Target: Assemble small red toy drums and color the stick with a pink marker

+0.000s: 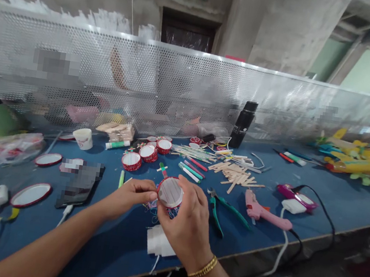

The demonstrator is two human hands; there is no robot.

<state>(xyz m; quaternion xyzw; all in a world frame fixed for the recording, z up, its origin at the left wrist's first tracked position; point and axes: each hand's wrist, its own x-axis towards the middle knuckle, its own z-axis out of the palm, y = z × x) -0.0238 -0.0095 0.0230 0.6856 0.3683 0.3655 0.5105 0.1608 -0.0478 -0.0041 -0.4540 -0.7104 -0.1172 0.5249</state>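
Note:
Both my hands hold a small round red-rimmed drum (pixel 170 192) with a white top, just above the blue table (pixel 115 243). My right hand (pixel 185 223), with a gold bracelet at the wrist, wraps its fingers round the drum from the right and below. My left hand (pixel 130 195) pinches the drum's left edge with its fingertips. Coloured threads hang under the drum. A white charger block (pixel 157 242) lies below my right hand.
Three more little drums (pixel 148 153) stand farther back, with coloured sticks (pixel 193 166) and wooden sticks (pixel 235 175). Green pliers (pixel 221 206) and a pink glue gun (pixel 264 212) lie to the right. A phone (pixel 78 183), oval mirrors (pixel 30 195), a cup (pixel 83 138), a black bottle (pixel 242 123) and a perforated screen (pixel 178 87) surround them.

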